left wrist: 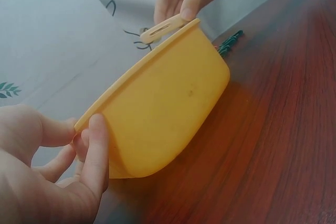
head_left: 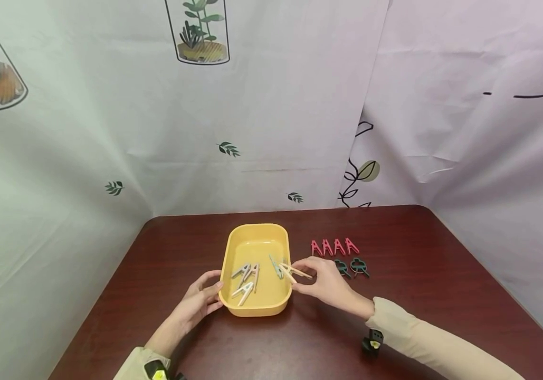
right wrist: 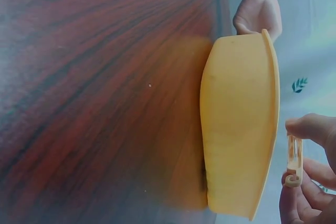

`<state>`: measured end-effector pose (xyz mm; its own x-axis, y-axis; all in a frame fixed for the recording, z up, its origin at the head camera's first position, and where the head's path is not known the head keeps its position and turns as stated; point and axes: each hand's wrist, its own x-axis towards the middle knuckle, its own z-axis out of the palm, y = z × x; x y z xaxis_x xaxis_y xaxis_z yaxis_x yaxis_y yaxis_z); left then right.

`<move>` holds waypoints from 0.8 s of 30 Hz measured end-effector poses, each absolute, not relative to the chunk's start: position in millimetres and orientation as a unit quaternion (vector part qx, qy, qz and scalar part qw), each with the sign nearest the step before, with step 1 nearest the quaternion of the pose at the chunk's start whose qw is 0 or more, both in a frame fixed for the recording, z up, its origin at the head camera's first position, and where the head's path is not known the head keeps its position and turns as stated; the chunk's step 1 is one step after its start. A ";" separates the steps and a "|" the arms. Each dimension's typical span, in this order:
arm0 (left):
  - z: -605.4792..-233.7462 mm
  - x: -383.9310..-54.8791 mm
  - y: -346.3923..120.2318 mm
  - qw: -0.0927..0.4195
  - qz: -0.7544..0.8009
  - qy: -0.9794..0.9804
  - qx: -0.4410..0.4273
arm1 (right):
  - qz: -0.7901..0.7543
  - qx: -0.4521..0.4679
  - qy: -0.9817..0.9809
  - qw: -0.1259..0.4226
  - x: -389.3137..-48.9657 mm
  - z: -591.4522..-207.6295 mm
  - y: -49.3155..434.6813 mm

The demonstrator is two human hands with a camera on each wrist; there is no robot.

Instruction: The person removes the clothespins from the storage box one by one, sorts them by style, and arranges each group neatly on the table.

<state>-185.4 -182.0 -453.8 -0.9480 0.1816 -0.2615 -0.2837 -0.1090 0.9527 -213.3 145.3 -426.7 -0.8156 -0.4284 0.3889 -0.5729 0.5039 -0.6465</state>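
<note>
Fingers (head_left: pixel 308 263) above reddish table (head_left: pixel 394 232), printed backdrop (head_left: pixel 276 116) beyond.

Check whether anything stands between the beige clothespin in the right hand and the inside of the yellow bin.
Nothing visible does: the beige clothespin, pinched by the right hand, is just above the right rim of the yellow bin, whose top is open. The left hand holds the opposite side, out of the path.

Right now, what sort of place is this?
Maybe a small indoor work corner, though I can't be sure: plant-print sheets close in the table on three sides, and clips lie in and beside a tub.
</note>
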 end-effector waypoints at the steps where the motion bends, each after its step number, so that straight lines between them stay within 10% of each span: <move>1: -453.8 -185.6 -182.0 0.157 0.744 0.648 -0.039 | 0.404 0.289 -0.863 0.091 -212.5 -426.6 146.8; 24: -456.3 -187.6 -181.8 0.164 0.740 0.651 -0.033 | 0.365 0.217 -0.896 0.132 -199.7 -439.6 172.4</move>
